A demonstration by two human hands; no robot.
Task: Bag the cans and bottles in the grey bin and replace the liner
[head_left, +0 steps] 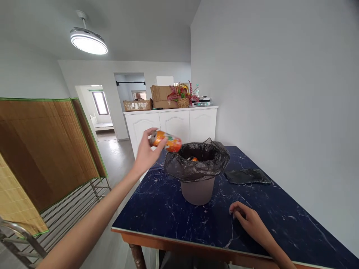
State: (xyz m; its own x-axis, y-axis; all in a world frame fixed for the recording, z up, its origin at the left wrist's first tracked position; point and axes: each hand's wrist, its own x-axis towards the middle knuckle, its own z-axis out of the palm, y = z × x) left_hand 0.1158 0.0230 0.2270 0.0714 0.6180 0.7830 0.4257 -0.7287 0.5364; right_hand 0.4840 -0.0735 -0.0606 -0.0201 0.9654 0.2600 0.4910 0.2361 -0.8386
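Up at the left rim of the bin, the left hand (146, 155) pinches an orange printed drink can (166, 141) between thumb and fingertips. The can lies nearly level, its long axis running left to right. Its free end dips slightly toward the grey plastic bin (198, 191), whose black liner bag (196, 170) folds over the rim. Inside the bin, a second orange can (193, 159) shows. Right of the bin lies a folded black plastic bag (246, 176). In front of the bin, the right hand (248, 220) rests loosely curled and empty on the dark blue marbled table (168, 213).
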